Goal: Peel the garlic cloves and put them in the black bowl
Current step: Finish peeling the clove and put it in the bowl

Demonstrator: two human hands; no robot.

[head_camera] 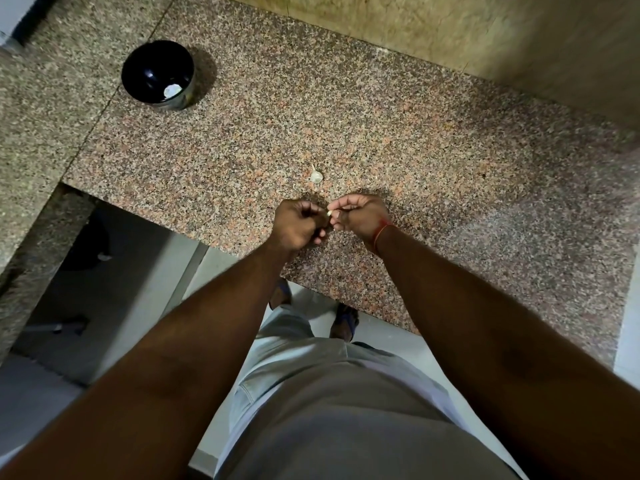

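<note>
Here, hands: the left hand (300,226) and the right hand (360,216) meet knuckle to knuckle above the near part of the surface (398,126); both have fingers curled
Clove in hand: a small pale garlic clove (329,213) shows in the gap between them; the right hand pinches it at thumb and fingertip; the left hand's curled fingers close in beside it, and whether they grip it too I cannot tell
Axis of that clove: too little of it shows to say which way it points
Loose piece: a pale garlic piece (316,175) lies on the surface just beyond the hands, apart from them; its thin tip points away and to the left; whether it is a whole clove or only skin is unclear
Black bowl: the black bowl (157,75) stands upright well apart to the far left, near a seam in the stone; a white peeled clove (172,90) rests inside against its right-hand wall
Edges: the near edge of the surface runs just under the wrists; a wall (450,32) closes the far side
Open room: bare speckled granite stretches between the hands and the bowl, and to the right
Wrist: a red thread (381,232) circles the right wrist
</note>
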